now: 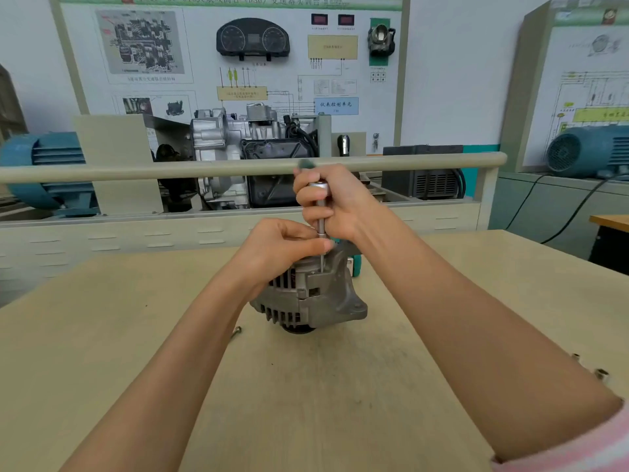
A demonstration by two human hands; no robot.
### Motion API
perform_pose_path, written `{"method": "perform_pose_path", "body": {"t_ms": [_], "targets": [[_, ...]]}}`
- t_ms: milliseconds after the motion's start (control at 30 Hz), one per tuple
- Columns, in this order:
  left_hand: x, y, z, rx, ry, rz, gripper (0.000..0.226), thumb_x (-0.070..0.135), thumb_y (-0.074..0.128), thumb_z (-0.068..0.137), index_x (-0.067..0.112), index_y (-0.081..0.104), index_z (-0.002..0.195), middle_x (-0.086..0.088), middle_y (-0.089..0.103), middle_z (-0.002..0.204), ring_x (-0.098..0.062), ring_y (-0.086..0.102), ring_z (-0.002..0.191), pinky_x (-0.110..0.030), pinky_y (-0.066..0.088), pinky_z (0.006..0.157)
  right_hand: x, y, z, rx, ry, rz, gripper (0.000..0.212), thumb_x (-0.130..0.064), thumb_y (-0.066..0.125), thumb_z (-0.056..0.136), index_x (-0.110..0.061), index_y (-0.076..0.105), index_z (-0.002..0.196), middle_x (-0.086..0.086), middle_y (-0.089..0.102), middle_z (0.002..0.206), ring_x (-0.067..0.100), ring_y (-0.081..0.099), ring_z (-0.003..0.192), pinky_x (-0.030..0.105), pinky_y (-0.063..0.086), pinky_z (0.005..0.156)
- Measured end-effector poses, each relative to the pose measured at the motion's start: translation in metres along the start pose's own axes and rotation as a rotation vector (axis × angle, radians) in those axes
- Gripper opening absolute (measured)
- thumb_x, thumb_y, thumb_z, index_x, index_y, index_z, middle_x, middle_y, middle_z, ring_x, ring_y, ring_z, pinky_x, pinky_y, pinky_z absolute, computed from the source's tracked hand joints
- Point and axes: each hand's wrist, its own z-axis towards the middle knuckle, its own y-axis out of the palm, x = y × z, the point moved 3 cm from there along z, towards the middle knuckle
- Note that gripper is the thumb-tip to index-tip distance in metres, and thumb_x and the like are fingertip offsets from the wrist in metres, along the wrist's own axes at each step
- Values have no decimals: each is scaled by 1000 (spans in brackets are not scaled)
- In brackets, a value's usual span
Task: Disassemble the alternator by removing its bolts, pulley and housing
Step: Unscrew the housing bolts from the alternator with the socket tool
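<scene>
Curled around a slim metal driver (321,219), the right hand (332,202) forms the working grip, fingers wrapped on the handle. Reading left to right: a loose bolt (237,331) lies on the pale, scuffed wooden desk (136,335); the left hand (284,245) rests on top of the alternator (309,298), fingers bent, thumb by the shaft. The alternator, ribbed grey cast metal with vent slots, stands near the desk's middle. The driver stands upright, its tip directly below the grip at the housing's edge, probably seated on a bolt. Small sockets (600,373) lie far right.
</scene>
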Motion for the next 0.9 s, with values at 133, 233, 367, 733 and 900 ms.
{"method": "perform_pose_path", "body": {"t_ms": [133, 233, 367, 733, 900], "targets": [[0, 6, 3, 121, 45, 194, 12, 9, 70, 80, 17, 68, 72, 1, 64, 66, -10, 58, 62, -25, 48, 63, 7, -3, -7, 537, -534, 41, 14, -9, 25, 100, -8, 39, 102, 4, 47, 68, 4, 42, 30, 15, 27, 30], [0, 6, 2, 86, 26, 166, 5, 15, 70, 81, 15, 68, 76, -9, 69, 75, -15, 62, 70, -32, 51, 74, 5, 0, -3, 506, -400, -2, 22, -3, 24, 94, -14, 37, 108, 4, 43, 64, 4, 39, 27, 14, 21, 28], [-2, 2, 1, -41, -20, 84, 7, 24, 75, 81, 17, 74, 79, -5, 75, 82, -11, 69, 76, -24, 54, 72, -4, 3, 6, 139, 32, -109, 32, -5, 22, 93, -13, 41, 69, -7, 36, 43, 2, 27, 25, 13, 9, 28], [0, 4, 5, 92, 22, 137, 12, 8, 75, 76, 18, 71, 73, -3, 73, 76, -15, 67, 74, -29, 55, 76, 5, -6, -8, 488, -460, 70, 16, -7, 24, 99, -13, 38, 101, 2, 47, 67, 5, 40, 34, 14, 26, 29], [-1, 5, 4, 82, 11, 137, 10, 19, 77, 76, 13, 69, 76, -7, 69, 77, -15, 62, 73, -33, 52, 78, 0, 3, -3, 457, -305, -73, 21, -1, 22, 91, -12, 39, 98, 2, 39, 60, 4, 34, 26, 13, 17, 28]]}}
